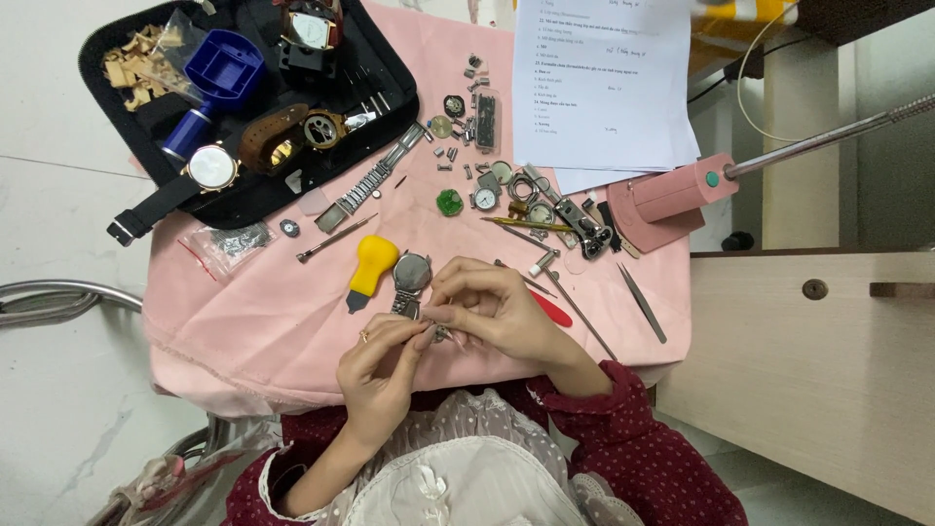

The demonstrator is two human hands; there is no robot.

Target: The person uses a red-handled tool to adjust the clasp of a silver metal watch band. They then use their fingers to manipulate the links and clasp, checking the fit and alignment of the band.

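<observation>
**Steel watch pinched between both hands over pink cloth**

Steel-grey watch (pixel 411 278), round case with a piece of metal band, is seen just above the fingertips of both hands, its lower band end running down into the pinch. The left hand (pixel 382 365) is brought up from below, fingers narrowed to a tight pinch at the band end. The right hand (pixel 492 310) is curled over from the right, fingers closed narrow against those of the left; the fingertips of both hands are touching at one spot. A small metal piece is glimpsed there, but what it is cannot be told.

The watch dial is pale and featureless in this view. How much of the band is gripped is hidden under the fingers.

A yellow-handled tool (pixel 371 267) lies just left of the fingertips, beside the watch. A red-handled tool (pixel 553 311) is partly covered by the right hand; only its end shows. Tweezers (pixel 643 304) lie well to the right of the fingers. Above the fingers, loose links and small watch parts (pixel 474 127) are scattered over the pink cloth (pixel 253 321), too small to sort. A black tray (pixel 243 107) of watches lies up and to the left, its top cut off by the frame edge. A printed sheet (pixel 599 88) lies up and to the right, likewise cut off.
</observation>
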